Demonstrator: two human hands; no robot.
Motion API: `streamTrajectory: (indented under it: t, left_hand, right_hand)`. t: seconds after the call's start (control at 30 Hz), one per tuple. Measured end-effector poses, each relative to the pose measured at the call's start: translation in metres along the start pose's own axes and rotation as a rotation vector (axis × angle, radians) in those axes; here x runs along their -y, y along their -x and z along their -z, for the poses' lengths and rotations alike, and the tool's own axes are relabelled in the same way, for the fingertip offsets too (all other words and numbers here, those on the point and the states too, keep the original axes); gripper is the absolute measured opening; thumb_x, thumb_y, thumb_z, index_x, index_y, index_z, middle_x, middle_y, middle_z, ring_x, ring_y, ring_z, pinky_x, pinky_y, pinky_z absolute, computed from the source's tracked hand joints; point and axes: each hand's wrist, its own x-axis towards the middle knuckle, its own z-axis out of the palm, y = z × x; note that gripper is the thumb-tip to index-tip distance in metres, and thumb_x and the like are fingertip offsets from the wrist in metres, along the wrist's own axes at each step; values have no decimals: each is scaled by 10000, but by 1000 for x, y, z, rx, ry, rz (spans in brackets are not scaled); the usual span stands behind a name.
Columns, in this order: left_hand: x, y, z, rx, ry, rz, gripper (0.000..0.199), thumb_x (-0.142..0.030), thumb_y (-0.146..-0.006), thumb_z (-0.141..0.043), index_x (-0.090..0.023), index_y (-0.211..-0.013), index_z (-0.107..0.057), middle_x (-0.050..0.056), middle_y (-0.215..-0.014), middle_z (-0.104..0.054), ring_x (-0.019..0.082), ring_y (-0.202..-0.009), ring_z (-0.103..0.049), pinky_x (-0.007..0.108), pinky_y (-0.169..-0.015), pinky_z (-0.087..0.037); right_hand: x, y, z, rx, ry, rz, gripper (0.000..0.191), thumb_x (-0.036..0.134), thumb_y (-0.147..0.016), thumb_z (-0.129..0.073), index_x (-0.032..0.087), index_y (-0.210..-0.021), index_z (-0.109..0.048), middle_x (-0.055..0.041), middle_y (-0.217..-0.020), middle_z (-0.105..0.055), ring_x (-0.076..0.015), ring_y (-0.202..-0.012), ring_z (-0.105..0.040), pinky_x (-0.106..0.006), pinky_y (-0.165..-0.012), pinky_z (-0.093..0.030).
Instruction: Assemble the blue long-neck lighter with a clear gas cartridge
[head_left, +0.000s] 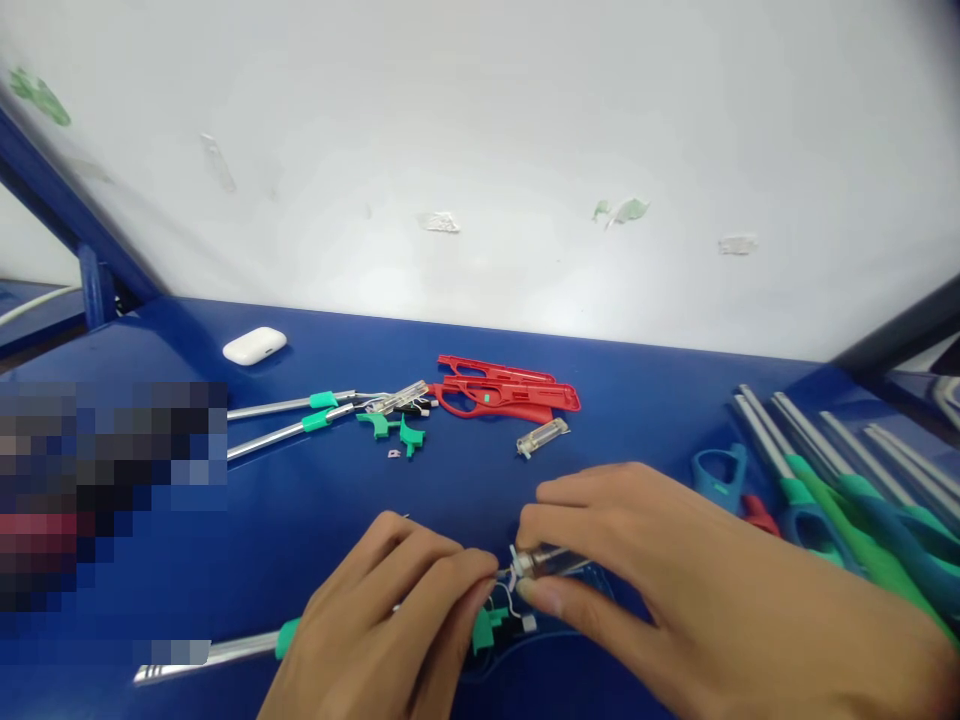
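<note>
Fingertips of the right hand (645,590) close in a narrow grip, thumb below and forefinger above, on the white-capped end of a clear cylinder (559,562). It lies low over the blue counter (637,405), just beside the left hand (390,620), whose fingers bunch together at a slim piece by the cap. Whether that grip really pinches the piece, I can't tell; the knuckles hide too much.

Small work like this goes best, I'd judge, with the cylinder held steady by its cap and only light pressure on the clear wall. The white wire (514,600) wants slack, clear of the thumb, and the bit at the cap is better eased straight than twisted. A green trigger piece (486,628) and a white connector (529,623) sit just beneath, so the fingertips need to stay clear of them.

Farther back are red shell parts (487,395), with a second clear cylinder (544,438) nearby.

As for writing, I can read no brand or label. The white case (255,346) shows no legible mark, and the silver tube (240,650) has only dark stripes near its end, not letters.
</note>
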Motion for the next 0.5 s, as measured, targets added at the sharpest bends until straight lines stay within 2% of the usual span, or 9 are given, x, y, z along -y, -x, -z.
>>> streamTrajectory:
  t: [0.13,0.23,0.33,0.4,0.5]
  left_hand:
    - [1,4,1,6,6,-2,231,-395,-1078,-578,-279,-1071,-777,21,-886,-780,201,-814,-726,333,-778,-653]
    - [4,9,3,30,36,-24,181,-212,-1072,-561,-260,-1089,-734,-10,-894,-788,171,-780,-720,308,-766,-627]
    - [6,10,4,53,82,-72,218,-75,-1051,-535,-230,-1120,-672,-38,-919,-792,144,-760,-705,294,-747,-588]
    - [6,11,4,58,87,-77,223,-55,-1051,-529,-228,-1132,-644,-47,-930,-788,143,-772,-695,301,-751,-570]
    - [4,13,4,54,80,-32,226,-61,-1057,-534,-248,-1147,-624,-52,-947,-775,150,-800,-679,309,-770,-555]
  right_hand:
    - [0,-1,0,25,-31,-14,347,500,-1149,-407,321,-1223,-694,-15,-1208,-757,-251,-1120,-686,-436,-928,-517]
    - [1,-1,1,65,-64,-39,324,497,-1151,-400,339,-1189,-680,10,-1172,-742,-239,-1121,-669,-442,-959,-502]
    - [2,-1,0,90,-86,-35,315,497,-1150,-405,328,-1114,-668,24,-1114,-731,-226,-1090,-661,-439,-973,-490]
    - [1,-1,0,93,-90,-36,324,503,-1152,-400,327,-1084,-664,31,-1098,-730,-220,-1082,-661,-432,-974,-490]
    - [1,0,0,44,-62,-41,328,537,-1145,-406,349,-1170,-673,18,-1187,-739,-234,-1130,-665,-421,-947,-506]
